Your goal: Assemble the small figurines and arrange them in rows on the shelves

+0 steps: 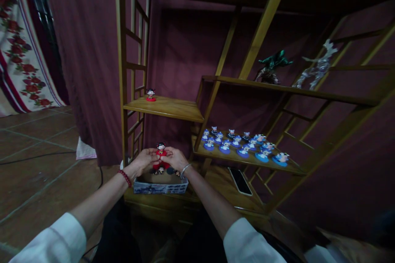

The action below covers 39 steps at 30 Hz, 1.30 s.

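Both my hands meet over an open cardboard box (160, 185), and a small red-dressed doll figurine (161, 157) with black hair stands between them. My left hand (145, 162), with a red bead bracelet, pinches the figurine from one side. My right hand (174, 158), with a silver bangle, holds it from the other. Its lower part is partly hidden by my fingers. Several small dark figurines (161, 170) sit in the box below. A matching red-based figurine (150, 95) stands on the wooden shelf (166, 109) above.
A lower wooden shelf (247, 158) holds several blue-based figurines (243, 146). Green and silvery figures (271, 68) stand higher right. A black smartphone (240, 181) lies on the bottom board. Maroon curtains back the wooden shelf frame, with a tiled floor and cable at left.
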### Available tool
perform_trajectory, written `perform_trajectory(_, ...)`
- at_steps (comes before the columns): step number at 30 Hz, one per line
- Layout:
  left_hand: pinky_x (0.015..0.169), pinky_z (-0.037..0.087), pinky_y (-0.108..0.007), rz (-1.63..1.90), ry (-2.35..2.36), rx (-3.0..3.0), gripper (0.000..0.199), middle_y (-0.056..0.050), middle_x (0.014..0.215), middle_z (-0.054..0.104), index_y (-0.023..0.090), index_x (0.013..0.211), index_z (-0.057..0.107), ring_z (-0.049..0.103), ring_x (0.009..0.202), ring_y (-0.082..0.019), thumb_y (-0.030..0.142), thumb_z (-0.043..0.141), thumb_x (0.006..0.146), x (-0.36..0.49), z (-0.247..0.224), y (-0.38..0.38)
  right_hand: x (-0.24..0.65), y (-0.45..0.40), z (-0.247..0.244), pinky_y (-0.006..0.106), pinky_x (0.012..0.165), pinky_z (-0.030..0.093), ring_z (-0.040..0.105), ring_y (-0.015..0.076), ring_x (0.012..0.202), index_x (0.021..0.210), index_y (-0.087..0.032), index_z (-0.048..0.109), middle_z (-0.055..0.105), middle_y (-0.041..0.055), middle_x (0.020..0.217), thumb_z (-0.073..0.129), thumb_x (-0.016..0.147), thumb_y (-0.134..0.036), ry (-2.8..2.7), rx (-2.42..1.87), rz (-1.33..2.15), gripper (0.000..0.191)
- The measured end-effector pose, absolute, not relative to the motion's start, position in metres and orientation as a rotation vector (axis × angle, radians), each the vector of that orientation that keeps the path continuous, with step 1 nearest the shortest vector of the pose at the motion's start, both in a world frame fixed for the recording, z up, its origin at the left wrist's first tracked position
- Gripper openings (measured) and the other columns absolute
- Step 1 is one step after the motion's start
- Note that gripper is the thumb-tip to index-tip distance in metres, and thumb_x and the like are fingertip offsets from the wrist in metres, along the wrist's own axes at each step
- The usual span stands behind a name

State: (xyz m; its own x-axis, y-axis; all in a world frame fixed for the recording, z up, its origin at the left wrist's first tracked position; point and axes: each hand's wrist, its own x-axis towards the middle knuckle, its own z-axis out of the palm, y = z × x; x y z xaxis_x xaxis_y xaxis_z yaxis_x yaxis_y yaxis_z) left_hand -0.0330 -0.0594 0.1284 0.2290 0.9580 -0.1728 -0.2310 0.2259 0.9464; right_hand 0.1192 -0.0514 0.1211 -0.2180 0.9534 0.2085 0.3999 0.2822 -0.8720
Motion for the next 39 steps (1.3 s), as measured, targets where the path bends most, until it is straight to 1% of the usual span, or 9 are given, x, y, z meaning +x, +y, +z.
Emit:
perform_trajectory(3,0.063,0.050,-0.024,1.045,0.941,1.020,0.024,-0.005,0.069,0.065,0.010,0.082,0.058,0.062,0.060,-0.012,0.006,0.069,0.062,-0.035,0.133,-0.059,0.119,-0.054,0.130,0.024,0.065,0.048,0.058,0.0108,0.067,0.091,-0.014,0.060,0.064,0.0020,0.079,0.065,0.062,-0.018,-1.787,-1.220,0.888,0.030)
perform_trajectory(9,0.061,0.048,-0.022,1.033,0.956,1.186,0.030,-0.004,0.069,0.064,0.009,0.086,0.058,0.061,0.060,-0.011,0.014,0.072,0.060,-0.041,0.152,-0.063,0.119,-0.058,0.151,0.023,0.064,0.047,0.058,0.0107,0.067,0.089,-0.014,0.061,0.065,0.0018,0.079,0.067,0.062,-0.021,-1.816,-1.159,0.840,0.028)
perform_trajectory(14,0.060,0.047,-0.022,1.019,0.938,1.297,0.040,-0.001,0.065,0.062,0.010,0.086,0.059,0.060,0.060,-0.011,0.024,0.076,0.054,-0.047,0.166,-0.062,0.119,-0.065,0.170,0.022,0.062,0.047,0.058,0.0108,0.065,0.090,-0.012,0.062,0.065,0.0022,0.076,0.066,0.063,-0.023,-1.851,-1.122,0.800,0.029)
perform_trajectory(18,0.061,0.046,-0.021,1.004,0.880,1.375,0.040,-0.001,0.069,0.062,0.011,0.087,0.060,0.060,0.063,-0.011,0.029,0.075,0.054,-0.054,0.177,-0.061,0.121,-0.070,0.187,0.021,0.059,0.046,0.058,0.0111,0.064,0.091,-0.013,0.063,0.065,0.0018,0.075,0.066,0.063,-0.028,-1.917,-1.121,0.738,0.031)
perform_trajectory(21,0.064,0.046,-0.021,1.001,0.857,1.437,0.037,-0.002,0.072,0.063,0.011,0.085,0.062,0.060,0.066,-0.011,0.029,0.075,0.055,-0.058,0.193,-0.067,0.122,-0.073,0.199,0.020,0.056,0.044,0.057,0.0107,0.061,0.091,-0.014,0.064,0.064,0.0009,0.071,0.066,0.064,-0.030,-1.955,-1.144,0.678,0.031)
perform_trajectory(26,0.065,0.047,-0.023,1.007,0.842,1.450,0.034,-0.004,0.073,0.065,0.011,0.083,0.064,0.060,0.064,-0.012,0.026,0.075,0.055,-0.060,0.218,-0.083,0.122,-0.079,0.216,0.019,0.053,0.042,0.054,0.0093,0.058,0.092,-0.013,0.065,0.061,-0.0008,0.065,0.066,0.064,-0.032,-1.994,-1.131,0.651,0.033)
perform_trajectory(32,0.063,0.047,-0.024,1.039,0.836,1.472,0.032,-0.004,0.074,0.066,0.011,0.084,0.064,0.060,0.062,-0.012,0.023,0.074,0.056,-0.062,0.234,-0.087,0.121,-0.087,0.236,0.021,0.058,0.045,0.055,0.0101,0.062,0.094,-0.012,0.063,0.062,0.0006,0.069,0.067,0.063,-0.031,-1.975,-1.118,0.666,0.037)
perform_trajectory(39,0.064,0.048,-0.025,1.085,0.792,1.509,0.031,-0.005,0.073,0.066,0.010,0.086,0.065,0.060,0.065,-0.014,0.023,0.073,0.058,-0.064,0.248,-0.086,0.120,-0.087,0.257,0.020,0.058,0.044,0.055,0.0096,0.060,0.092,-0.013,0.064,0.061,-0.0006,0.066,0.067,0.063,-0.032,-1.996,-1.129,0.588,0.035)
